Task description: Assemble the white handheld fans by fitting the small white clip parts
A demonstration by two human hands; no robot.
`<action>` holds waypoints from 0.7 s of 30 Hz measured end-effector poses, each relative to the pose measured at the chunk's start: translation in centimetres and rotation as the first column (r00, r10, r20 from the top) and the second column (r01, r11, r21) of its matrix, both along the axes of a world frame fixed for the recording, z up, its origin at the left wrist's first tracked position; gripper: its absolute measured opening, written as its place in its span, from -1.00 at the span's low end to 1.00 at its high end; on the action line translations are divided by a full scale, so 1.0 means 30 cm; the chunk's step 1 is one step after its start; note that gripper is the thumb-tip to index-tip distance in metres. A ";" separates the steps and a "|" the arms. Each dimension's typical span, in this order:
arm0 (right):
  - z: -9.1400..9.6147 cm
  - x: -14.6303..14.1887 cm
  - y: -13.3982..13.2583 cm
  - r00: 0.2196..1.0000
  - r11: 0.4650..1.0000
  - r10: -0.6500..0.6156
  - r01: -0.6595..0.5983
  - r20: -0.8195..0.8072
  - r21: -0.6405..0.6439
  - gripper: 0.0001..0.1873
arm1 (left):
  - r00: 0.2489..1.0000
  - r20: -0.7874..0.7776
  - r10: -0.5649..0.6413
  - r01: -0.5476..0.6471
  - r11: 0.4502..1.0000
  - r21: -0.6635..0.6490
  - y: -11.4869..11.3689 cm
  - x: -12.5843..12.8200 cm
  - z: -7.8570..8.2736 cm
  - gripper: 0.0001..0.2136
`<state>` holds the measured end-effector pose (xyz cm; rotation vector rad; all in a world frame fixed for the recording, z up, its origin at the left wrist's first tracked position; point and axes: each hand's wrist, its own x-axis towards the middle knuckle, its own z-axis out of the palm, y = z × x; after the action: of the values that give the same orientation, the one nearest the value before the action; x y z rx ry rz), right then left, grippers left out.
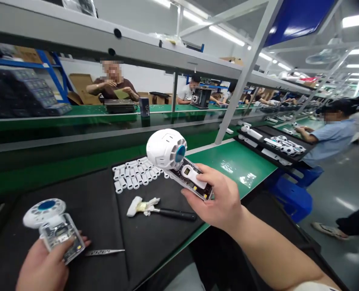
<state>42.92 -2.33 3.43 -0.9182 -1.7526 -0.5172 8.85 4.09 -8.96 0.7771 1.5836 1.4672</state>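
My right hand (223,198) is closed round the body of a white handheld fan (166,149). Its round, vented head has a blue centre, and its lower part shows a circuit board. The thumb rests on a white elongated cover piece (194,177) lying over that board. Low at the left, my left hand (44,264) grips a second handheld fan (44,213) by its clear body, thumb across the front. Metal tweezers (105,252) stick out beside the left fingers; whether they are held cannot be seen. A black-handled hammer (175,214) with a white-wrapped head lies between the hands.
Rows of small white cover pieces (137,173) lie on the black mat (88,202). Beyond is a green bench (224,161) with clear plastic bags. A metal post (242,76) rises there. To the right stand a tray (267,133) of white parts, blue stools (291,198) and co-workers.
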 end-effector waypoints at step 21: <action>0.036 -0.140 -0.077 0.994 0.994 0.107 -0.107 0.012 0.037 -0.61 | 0.984 0.159 -0.081 0.068 0.994 0.087 -0.013 -0.018 -0.013 -0.58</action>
<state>38.70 -4.65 4.51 -0.7921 -1.7841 -0.4840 8.30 3.71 -9.34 0.7361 1.3662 1.5086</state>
